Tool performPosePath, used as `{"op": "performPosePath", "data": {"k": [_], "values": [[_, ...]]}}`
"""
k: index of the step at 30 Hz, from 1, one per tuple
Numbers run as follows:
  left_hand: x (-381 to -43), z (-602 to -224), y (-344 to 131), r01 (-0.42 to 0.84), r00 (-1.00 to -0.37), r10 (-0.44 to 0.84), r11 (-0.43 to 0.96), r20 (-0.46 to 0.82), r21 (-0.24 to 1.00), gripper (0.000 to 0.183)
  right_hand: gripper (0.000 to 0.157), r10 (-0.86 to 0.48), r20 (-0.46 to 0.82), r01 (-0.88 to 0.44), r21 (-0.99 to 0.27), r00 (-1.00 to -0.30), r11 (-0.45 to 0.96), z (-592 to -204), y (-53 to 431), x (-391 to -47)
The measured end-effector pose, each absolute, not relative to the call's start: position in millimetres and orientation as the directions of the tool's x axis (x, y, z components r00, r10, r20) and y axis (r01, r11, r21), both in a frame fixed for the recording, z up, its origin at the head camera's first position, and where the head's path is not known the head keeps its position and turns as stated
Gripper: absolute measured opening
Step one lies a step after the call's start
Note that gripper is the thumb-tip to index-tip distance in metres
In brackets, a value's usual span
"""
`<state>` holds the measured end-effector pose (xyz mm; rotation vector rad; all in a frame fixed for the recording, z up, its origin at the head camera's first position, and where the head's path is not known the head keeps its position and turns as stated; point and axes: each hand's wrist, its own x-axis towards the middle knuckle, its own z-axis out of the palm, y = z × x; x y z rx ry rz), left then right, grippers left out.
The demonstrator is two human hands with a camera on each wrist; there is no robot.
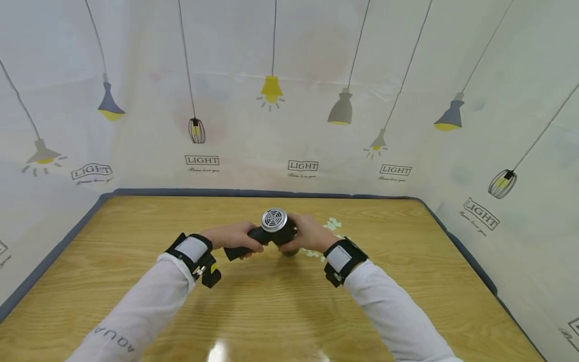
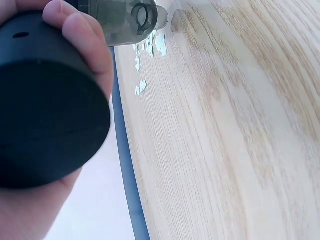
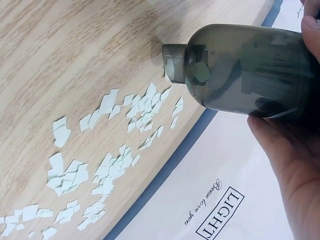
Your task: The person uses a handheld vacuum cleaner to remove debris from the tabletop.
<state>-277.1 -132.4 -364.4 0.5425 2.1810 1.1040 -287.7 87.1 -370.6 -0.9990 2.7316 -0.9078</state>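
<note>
A small handheld vacuum cleaner [image 1: 284,233] is held above the table in the head view. It has a black body, a round silver vent grille on its end and a smoky see-through dust cup [image 3: 240,70] with a short nozzle [image 3: 174,62]. My left hand [image 1: 232,236] is wrapped round its black handle [image 2: 50,120]. With the thumb and fingers on either side, my right hand [image 1: 309,234] grips the body by the cup. Some pale pieces show inside the cup and nozzle. Many torn pale green paper scraps [image 3: 112,170] lie on the table near the nozzle.
The wooden table [image 1: 158,221] has a grey-blue edging [image 1: 235,192] along its far side and both flanks. A white cloth [image 1: 149,125] printed with lamps and the word LIGHT hangs behind and beside it.
</note>
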Motion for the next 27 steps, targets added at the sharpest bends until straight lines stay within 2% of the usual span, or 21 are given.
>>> {"op": "performPosePath", "data": {"k": [17, 27], "values": [[-276, -361, -140, 0.082, -0.715, 0.606, 0.567, -0.348, 0.819, 0.04, 0.066, -0.61, 0.11, -0.555, -0.561, -0.785, 0.614, -369, 79, -287], [-276, -361, -144, 0.095, -0.716, 0.606, 0.577, -0.347, 0.811, 0.042, 0.065, -0.61, 0.116, -0.554, -0.575, -0.784, 0.602, -371, 73, -289]]}}
